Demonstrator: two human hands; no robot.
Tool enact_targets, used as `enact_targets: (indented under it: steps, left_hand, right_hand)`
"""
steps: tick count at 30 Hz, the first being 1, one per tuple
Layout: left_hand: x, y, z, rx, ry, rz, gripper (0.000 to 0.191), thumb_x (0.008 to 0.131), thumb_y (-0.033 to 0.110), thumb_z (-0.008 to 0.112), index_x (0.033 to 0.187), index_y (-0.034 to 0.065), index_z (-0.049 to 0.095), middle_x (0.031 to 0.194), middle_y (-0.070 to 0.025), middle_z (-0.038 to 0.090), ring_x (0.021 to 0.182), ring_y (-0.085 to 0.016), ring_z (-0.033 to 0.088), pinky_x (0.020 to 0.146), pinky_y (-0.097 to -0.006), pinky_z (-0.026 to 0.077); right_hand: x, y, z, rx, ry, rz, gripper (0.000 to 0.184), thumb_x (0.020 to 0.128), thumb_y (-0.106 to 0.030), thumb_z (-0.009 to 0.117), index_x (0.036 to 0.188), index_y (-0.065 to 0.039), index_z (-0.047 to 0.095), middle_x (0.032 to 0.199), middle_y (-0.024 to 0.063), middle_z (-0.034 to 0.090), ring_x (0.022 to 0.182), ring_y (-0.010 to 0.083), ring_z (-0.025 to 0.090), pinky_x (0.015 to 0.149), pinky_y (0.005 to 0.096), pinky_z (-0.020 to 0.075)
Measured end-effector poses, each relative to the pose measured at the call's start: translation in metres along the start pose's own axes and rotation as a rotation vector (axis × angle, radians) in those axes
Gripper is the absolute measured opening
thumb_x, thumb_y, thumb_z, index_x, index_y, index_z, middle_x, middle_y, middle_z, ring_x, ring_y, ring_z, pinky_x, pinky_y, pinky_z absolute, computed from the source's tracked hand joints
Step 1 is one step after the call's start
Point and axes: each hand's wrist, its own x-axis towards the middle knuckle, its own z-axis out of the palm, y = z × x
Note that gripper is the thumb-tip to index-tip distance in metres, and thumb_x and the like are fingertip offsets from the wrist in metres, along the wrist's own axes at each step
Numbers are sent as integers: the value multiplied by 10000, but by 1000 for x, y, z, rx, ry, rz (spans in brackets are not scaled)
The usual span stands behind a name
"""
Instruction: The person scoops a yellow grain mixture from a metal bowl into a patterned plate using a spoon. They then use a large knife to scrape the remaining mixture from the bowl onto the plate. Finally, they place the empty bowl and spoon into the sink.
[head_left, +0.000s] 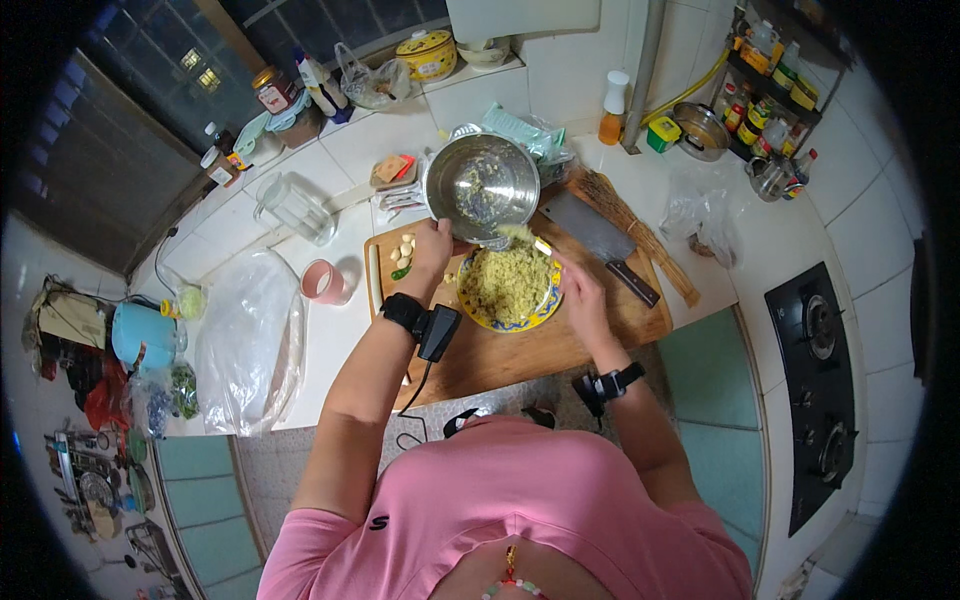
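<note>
My left hand (433, 244) grips the near edge of a stainless steel pot (480, 180), tilted so that its inside faces me. Yellowish crumbs cling to the pot's inner wall and bottom. In my right hand (583, 300) is a utensil (543, 246) with a pale shaft; food covers its tip, so its exact kind is unclear. That tip is at the pot's near rim, above a plate (556, 296) with a yellow and blue patterned border. Crumbly yellow-green food (506, 285) is heaped on the plate, which rests on a wooden cutting board (480, 371).
On the board lie a cleaver (592, 225), a bundle of brown strips (637, 236), peeled garlic cloves (405, 249) and a green chili (401, 273). Leftward stand a pink cup (321, 282), a clear pitcher (296, 210) and a large plastic bag (247, 352). A gas hob (810, 397) is at right.
</note>
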Motion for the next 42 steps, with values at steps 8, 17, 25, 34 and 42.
enact_targets:
  steps: [8, 17, 25, 34, 42]
  left_hand:
    - [16, -16, -4, 418, -23, 237, 349, 981, 206, 398, 992, -130, 493, 816, -189, 639, 655, -260, 675, 604, -353, 590]
    - [12, 0, 1, 589, 80, 371, 329, 888, 224, 498, 882, -96, 576, 740, -301, 603, 727, -452, 604, 680, -485, 478]
    - [11, 2, 2, 607, 65, 392, 317, 904, 203, 489, 868, -107, 546, 725, -268, 608, 667, -390, 620, 623, -444, 501]
    - [-6, 13, 8, 399, -56, 325, 302, 941, 160, 423, 967, -124, 521, 701, -213, 631, 578, -290, 667, 526, -351, 549]
    - [-14, 14, 4, 278, -101, 187, 310, 955, 176, 417, 1012, -114, 513, 768, -179, 646, 625, -252, 673, 568, -334, 572]
  right_hand:
    - [104, -56, -6, -645, -95, -522, 384, 836, -25, 517, 1208, -104, 573, 902, 119, 548, 830, 280, 587, 700, 384, 496]
    - [133, -66, -22, -961, -147, -709, 348, 809, -55, 509, 1152, -52, 569, 943, 89, 546, 940, 256, 576, 764, 364, 504]
    - [131, -51, -13, -1046, -275, -386, 198, 804, -36, 522, 977, -6, 615, 986, 165, 579, 940, 307, 608, 756, 407, 523]
    - [119, -75, 38, -771, -89, -507, 300, 807, 2, 476, 1094, 8, 564, 943, 182, 590, 808, 355, 639, 672, 446, 526]
    - [115, -80, 28, -823, -25, -400, 326, 810, 0, 494, 1130, -16, 557, 942, 167, 583, 838, 344, 633, 667, 426, 523]
